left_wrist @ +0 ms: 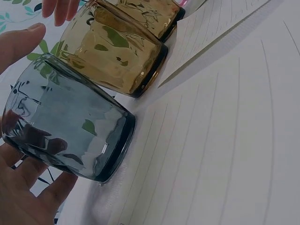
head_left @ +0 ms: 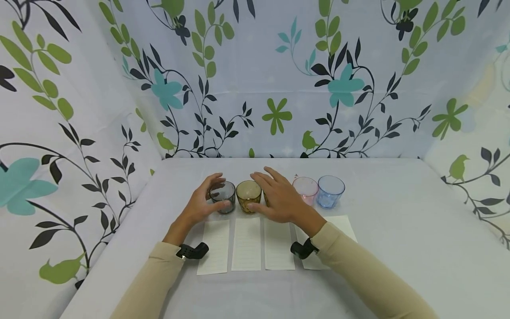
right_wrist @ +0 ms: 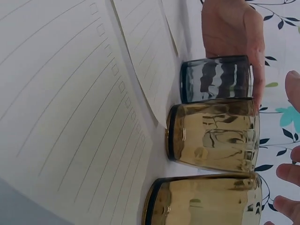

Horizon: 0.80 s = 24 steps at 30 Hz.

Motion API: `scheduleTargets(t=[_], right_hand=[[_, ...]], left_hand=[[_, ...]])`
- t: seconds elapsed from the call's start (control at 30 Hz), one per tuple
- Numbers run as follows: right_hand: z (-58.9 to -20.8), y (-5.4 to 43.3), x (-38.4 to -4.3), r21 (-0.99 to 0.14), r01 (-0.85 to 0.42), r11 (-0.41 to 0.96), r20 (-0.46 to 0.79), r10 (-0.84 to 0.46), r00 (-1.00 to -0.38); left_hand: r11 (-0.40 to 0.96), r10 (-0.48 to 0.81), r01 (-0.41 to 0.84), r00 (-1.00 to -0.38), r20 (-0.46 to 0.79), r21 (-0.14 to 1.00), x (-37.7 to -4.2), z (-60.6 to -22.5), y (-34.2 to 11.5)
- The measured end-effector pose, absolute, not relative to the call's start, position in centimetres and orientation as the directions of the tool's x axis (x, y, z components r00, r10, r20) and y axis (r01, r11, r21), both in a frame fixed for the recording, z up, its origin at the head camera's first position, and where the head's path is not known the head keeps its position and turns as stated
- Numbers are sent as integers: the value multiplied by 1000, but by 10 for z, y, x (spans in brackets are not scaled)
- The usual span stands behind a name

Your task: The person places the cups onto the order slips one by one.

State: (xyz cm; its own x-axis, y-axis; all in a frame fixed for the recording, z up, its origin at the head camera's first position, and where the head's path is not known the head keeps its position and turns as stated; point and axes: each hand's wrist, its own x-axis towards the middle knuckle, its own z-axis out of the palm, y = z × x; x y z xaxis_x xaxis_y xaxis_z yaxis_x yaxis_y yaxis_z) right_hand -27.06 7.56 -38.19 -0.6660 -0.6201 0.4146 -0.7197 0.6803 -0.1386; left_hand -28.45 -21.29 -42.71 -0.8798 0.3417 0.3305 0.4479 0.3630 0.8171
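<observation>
A grey glass [head_left: 227, 199] stands upright at the left end of a row of tumblers. My left hand [head_left: 200, 201] is cupped loosely about it, fingers behind its left side; in the left wrist view a gap shows between thumb and rim. Beside it stands an amber glass [right_wrist: 213, 136], and next to that a second amber glass [right_wrist: 206, 201], mostly covered by my right hand [head_left: 283, 199] in the head view. That hand hovers over the amber pair, fingers spread and holding nothing. Further right are a pink glass [head_left: 306, 188] and a blue glass [head_left: 330, 192].
Several lined paper sheets [head_left: 246, 243] lie side by side in front of the glasses, the rightmost partly under my right forearm. White cloth covers the table [head_left: 398, 212]. Leaf-patterned curtains [head_left: 255, 79] rise behind and at both sides.
</observation>
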Motion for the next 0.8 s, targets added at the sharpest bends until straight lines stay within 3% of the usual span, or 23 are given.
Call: scheduleTargets(t=[0.53, 0.8], right_hand=[[-379, 55, -278, -172, -700, 693, 341, -625, -702], [-379, 44, -281, -170, -705, 689, 339, -631, -698]], left_hand=[[172, 347, 437, -866, 361, 883, -292, -433, -209], [144, 341, 430, -867, 364, 891, -292, -436, -208]])
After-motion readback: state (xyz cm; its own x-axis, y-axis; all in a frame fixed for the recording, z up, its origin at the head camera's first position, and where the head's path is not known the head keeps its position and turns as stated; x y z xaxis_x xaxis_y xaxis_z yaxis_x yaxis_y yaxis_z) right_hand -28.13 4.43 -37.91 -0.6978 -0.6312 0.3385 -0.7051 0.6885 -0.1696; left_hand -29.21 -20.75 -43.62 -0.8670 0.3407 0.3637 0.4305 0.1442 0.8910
